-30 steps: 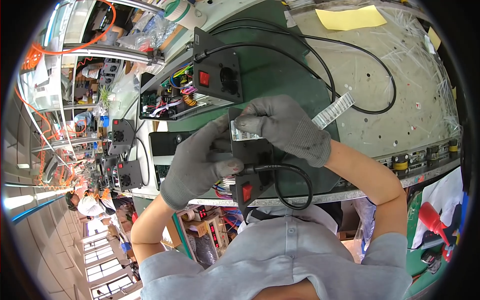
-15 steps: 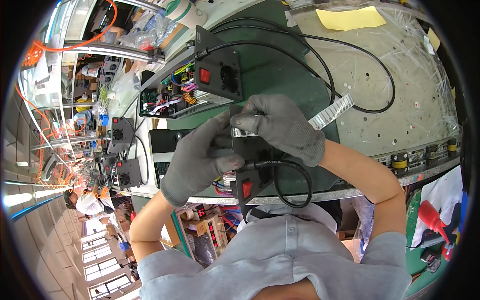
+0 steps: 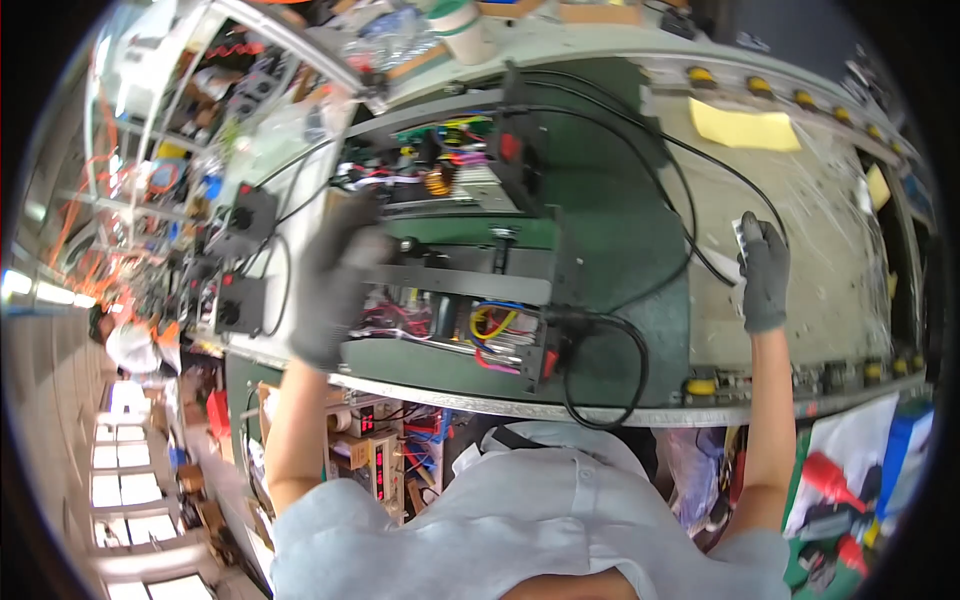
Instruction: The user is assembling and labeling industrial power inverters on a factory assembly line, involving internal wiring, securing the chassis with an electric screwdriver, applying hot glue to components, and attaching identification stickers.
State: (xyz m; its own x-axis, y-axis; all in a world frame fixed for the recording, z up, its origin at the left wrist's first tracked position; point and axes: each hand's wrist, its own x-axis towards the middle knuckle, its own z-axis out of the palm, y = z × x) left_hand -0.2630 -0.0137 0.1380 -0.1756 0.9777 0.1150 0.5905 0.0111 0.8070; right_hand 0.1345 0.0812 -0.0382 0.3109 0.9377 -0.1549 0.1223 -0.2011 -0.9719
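Observation:
My right hand [image 3: 765, 280], in a grey glove, is out over the right part of the bench, its fingers closed on a white label strip [image 3: 741, 238] that shows along their left side. My left hand [image 3: 335, 285], gloved too, is smeared by motion at the left end of the nearer open power unit [image 3: 545, 290]; whether it touches the unit I cannot tell. That unit has coloured wires inside, a red switch [image 3: 551, 362] and a black cable [image 3: 640, 375] looping from its end panel. Behind it lies a second open unit [image 3: 480, 190] with similar wiring.
A green mat [image 3: 630, 260] lies under both units. Black cables [image 3: 690, 215] curve across it to the right. A yellow sheet [image 3: 745, 125] lies at the far right, and a white-and-green cup [image 3: 460, 35] stands at the back. More black units [image 3: 240, 300] stand at left.
My hands have parted from the nearer unit's end panel: the right went far right with the label strip, the left moved left. The view has shifted, and the nearer unit's inside is now uncovered.

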